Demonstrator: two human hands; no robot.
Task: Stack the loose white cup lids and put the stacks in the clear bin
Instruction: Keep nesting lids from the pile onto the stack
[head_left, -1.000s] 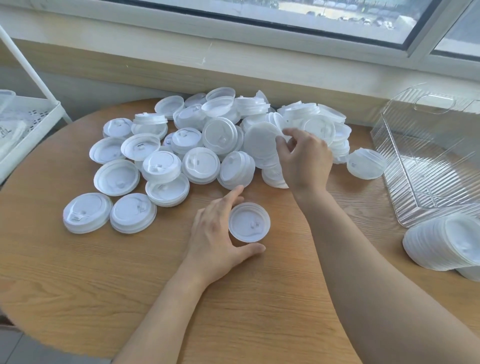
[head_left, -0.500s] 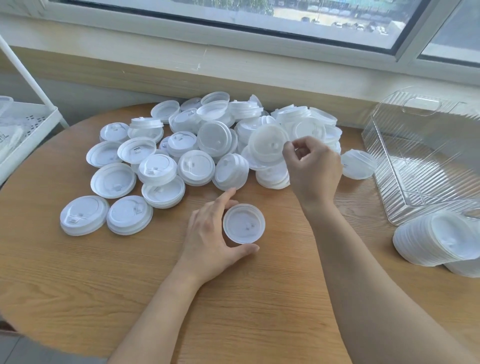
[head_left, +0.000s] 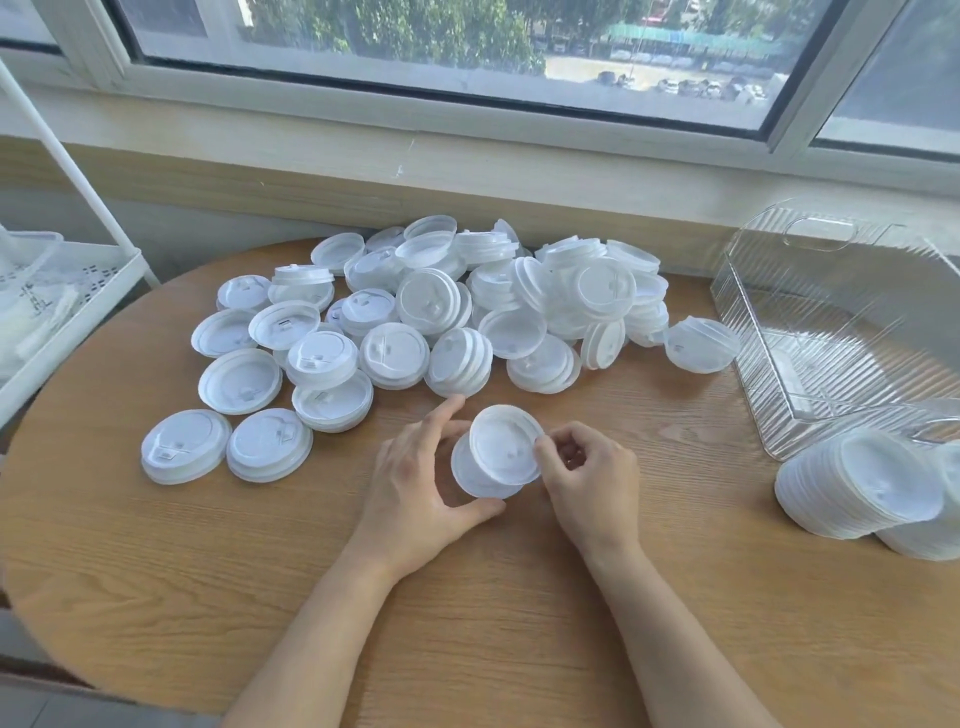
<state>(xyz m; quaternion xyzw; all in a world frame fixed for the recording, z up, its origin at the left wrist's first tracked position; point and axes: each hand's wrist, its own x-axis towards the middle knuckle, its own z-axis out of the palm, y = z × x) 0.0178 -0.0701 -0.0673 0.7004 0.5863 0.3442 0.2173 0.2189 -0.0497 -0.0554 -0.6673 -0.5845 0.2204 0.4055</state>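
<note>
Just in front of the lid pile (head_left: 441, 306), our right hand (head_left: 587, 478) pinches a tilted lid (head_left: 504, 447) by its right edge, overlapping the base lid (head_left: 475, 475) that our left hand (head_left: 415, 478) cups from the left. We judge it must level and shift slightly toward us to nest.

- Left hand (head_left: 415, 483): bare; no glove, ring or watch visible.
- Right hand (head_left: 587, 478): bare; no glove, ring or watch visible.
- Both forearms: bare to frame edge; no sleeve in view.
</note>
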